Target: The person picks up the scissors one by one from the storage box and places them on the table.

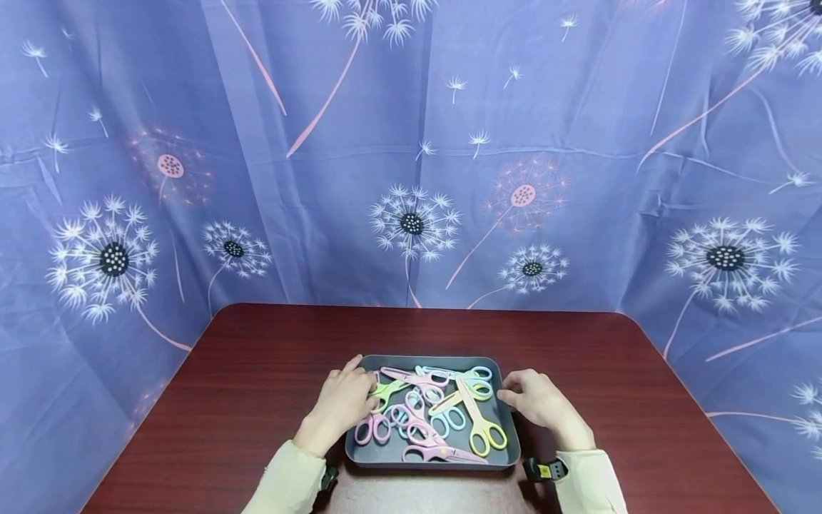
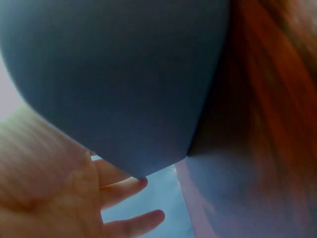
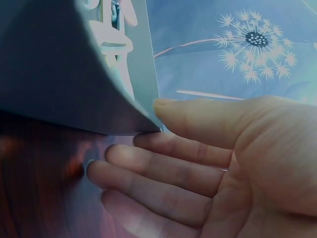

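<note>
A dark grey rectangular tray [image 1: 433, 467] stands at the table's near middle, holding several pastel scissors, among them yellow scissors [image 1: 478, 421] and pink scissors [image 1: 443, 452]. My left hand [image 1: 340, 400] holds the tray's left side, its thumb over the rim and the other fingers along the outside. In the left wrist view, the tray wall [image 2: 119, 89] covers the thumb and part of the fingers. My right hand [image 1: 542, 401] holds the right side. Its thumb [image 3: 198, 116] reaches the rim, while the other fingers [image 3: 158, 171] lie outside, spread slightly apart.
The reddish-brown wooden table [image 1: 289, 343] extends beyond both sides of the tray. A blue curtain [image 1: 321, 228] with dandelion prints hangs behind and beside it. Black wrist straps [image 1: 544, 470] sit next to the pale sleeves [image 1: 591, 482].
</note>
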A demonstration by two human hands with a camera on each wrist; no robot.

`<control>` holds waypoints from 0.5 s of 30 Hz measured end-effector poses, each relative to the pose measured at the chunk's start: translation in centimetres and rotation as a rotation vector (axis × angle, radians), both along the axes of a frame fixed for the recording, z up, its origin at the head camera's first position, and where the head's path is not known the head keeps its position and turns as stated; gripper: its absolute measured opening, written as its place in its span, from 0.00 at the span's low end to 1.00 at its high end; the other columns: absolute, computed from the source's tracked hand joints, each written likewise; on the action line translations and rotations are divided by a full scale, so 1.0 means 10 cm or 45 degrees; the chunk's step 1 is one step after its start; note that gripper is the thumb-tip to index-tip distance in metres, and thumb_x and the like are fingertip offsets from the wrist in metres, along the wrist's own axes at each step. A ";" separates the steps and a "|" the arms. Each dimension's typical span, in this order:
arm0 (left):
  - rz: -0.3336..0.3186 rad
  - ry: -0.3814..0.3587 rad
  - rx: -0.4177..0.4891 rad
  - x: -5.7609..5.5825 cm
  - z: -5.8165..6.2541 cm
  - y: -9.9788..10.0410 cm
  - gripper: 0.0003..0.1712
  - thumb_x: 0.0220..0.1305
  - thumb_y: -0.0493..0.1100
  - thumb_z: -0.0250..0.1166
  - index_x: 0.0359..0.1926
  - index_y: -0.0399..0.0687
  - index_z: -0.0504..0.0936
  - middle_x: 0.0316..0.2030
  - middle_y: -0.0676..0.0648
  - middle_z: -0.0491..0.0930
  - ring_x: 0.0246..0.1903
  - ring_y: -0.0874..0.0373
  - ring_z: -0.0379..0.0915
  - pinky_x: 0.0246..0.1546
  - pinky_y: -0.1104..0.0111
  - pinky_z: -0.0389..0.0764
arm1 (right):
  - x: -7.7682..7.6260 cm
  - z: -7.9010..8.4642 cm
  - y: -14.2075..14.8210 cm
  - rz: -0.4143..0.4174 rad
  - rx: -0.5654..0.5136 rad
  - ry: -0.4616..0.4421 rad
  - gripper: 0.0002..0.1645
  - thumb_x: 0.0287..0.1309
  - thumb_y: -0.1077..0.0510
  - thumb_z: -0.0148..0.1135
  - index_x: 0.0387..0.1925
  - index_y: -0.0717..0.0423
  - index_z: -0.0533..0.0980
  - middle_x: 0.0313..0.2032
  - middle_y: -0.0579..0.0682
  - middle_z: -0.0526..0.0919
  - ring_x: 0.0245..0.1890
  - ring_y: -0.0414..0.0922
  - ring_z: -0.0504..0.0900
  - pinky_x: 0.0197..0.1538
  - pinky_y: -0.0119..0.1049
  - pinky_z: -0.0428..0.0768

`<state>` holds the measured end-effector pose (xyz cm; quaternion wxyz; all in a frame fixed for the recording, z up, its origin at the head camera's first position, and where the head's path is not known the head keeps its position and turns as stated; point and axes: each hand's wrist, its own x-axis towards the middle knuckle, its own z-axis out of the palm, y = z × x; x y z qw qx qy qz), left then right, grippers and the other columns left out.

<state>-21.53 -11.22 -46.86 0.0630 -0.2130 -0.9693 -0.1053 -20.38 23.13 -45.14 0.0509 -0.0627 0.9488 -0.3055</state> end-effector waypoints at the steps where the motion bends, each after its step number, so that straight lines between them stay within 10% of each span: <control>1: 0.000 0.004 -0.005 0.00 0.00 0.00 0.10 0.54 0.45 0.71 0.23 0.53 0.78 0.32 0.47 0.81 0.65 0.41 0.63 0.48 0.46 0.70 | 0.00 0.00 0.00 -0.001 0.007 0.005 0.04 0.56 0.61 0.67 0.33 0.57 0.80 0.26 0.45 0.82 0.24 0.41 0.78 0.33 0.40 0.77; 15: -0.088 0.198 -0.063 -0.07 -0.02 -0.04 0.16 0.49 0.45 0.71 0.13 0.60 0.74 0.22 0.52 0.77 0.58 0.44 0.70 0.53 0.46 0.65 | -0.02 -0.01 0.01 0.001 0.016 -0.003 0.05 0.56 0.60 0.67 0.34 0.58 0.81 0.26 0.45 0.81 0.24 0.40 0.77 0.32 0.40 0.77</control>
